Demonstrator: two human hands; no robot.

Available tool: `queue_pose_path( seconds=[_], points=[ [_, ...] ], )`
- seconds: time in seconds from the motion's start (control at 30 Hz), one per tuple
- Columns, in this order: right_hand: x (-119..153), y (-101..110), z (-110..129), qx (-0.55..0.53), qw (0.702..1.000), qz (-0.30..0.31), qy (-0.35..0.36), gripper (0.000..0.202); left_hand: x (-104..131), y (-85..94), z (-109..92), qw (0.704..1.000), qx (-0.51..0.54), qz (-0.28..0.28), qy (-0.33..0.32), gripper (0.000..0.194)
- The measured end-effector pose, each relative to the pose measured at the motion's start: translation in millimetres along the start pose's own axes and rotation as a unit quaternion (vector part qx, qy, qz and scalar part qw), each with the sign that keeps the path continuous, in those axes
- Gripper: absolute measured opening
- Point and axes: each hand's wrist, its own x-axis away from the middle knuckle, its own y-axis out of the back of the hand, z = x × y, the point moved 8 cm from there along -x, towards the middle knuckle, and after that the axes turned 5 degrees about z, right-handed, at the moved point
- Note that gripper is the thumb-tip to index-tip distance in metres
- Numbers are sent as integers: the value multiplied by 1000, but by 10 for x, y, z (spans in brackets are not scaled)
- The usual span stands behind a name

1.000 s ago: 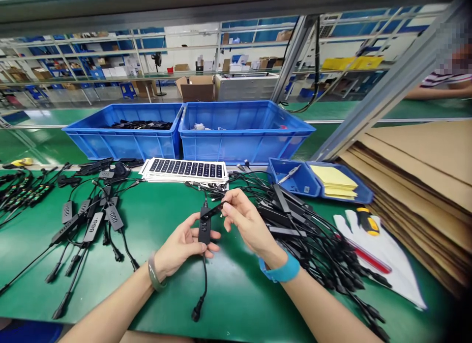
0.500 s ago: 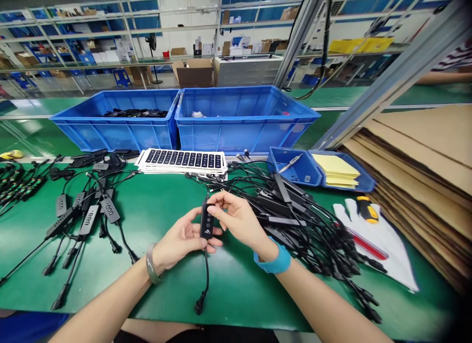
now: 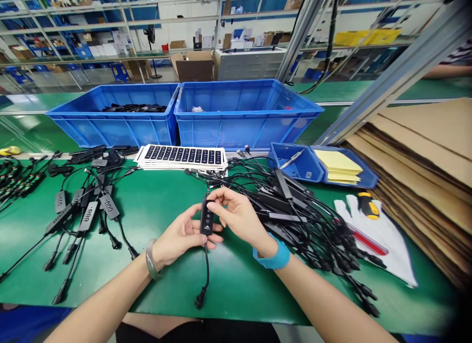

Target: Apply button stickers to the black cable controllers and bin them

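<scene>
A slim black controller box (image 3: 207, 221) with a column of white symbols on its face stands upright over the table's middle. My left hand (image 3: 180, 235) holds it from the left and below, with fingers behind it. At its top right corner, the thumb and index finger of my right hand (image 3: 236, 213) pinch the edge of the face; whether a label edge is between them I cannot make out. From the lower end a short cable (image 3: 206, 269) hangs to a black plug (image 3: 199, 299). Behind lies a stack of label sheets (image 3: 184, 156) with black printed labels.
Left lie grey-faced controllers (image 3: 88, 217) with cables. Right is a heap of black cabled controllers (image 3: 282, 215) beside a white glove (image 3: 396, 249) with a yellow-black tool (image 3: 368, 205). Behind stand blue bins (image 3: 243, 131), a small tray (image 3: 302, 171), yellow paper (image 3: 337, 163) and stacked cardboard (image 3: 424, 185).
The view has tilted slightly, so the scene sits a little higher. Both hands keep nearly the same hold on the controller; the right fingertips have barely moved.
</scene>
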Motion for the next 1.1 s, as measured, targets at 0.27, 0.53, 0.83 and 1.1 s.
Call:
queue_pose_path(
  seconds=[0.27,0.53,0.83,1.1],
  points=[
    [5,-5,5,6,1000,-1,3,15,-4,0,-1,1000,2,-1,-1,64],
    [40,21,3,51,998,-43,11,13,3,19,35,999,-9,-32,14,69],
    [61,-4,-24,90,994,-55,-4,14,-13,30,53,999,-28,-38,13,70],
    [51,94,-69,135,986,-99,-9,46,-26,37,8,999,-34,-39,-6,61]
  ],
)
